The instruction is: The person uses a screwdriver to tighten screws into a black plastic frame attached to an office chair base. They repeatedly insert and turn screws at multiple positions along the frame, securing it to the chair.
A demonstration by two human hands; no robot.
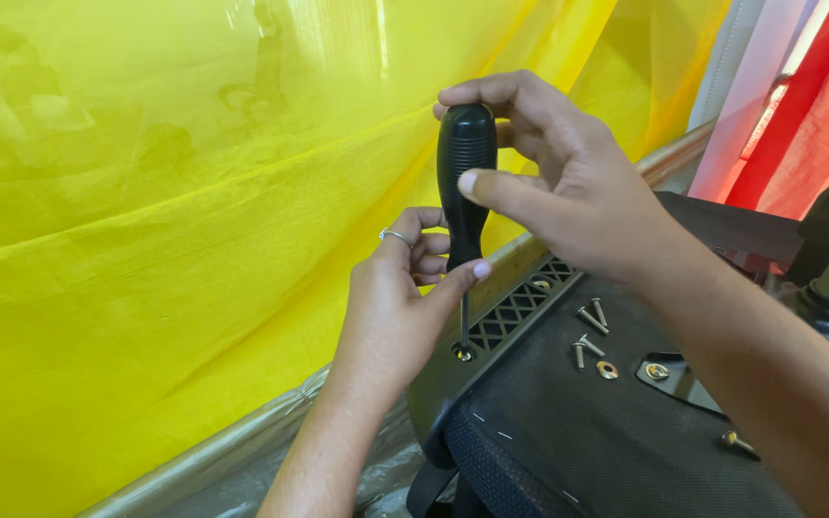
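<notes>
The right hand [578, 197] is wrapping its fingers around the top of the black screwdriver [465, 182], standing upright, its tip sitting on a screw [463, 354] in the dark seat underside [568, 422]. The left hand [400, 297] is pinching the lower handle, steadying it. The tool looks rigid and light, its smooth handle possibly slippery, best gripped high. Loose screws [589, 331] are lying nearby; whether the tip is fully seated is hard to tell.
</notes>
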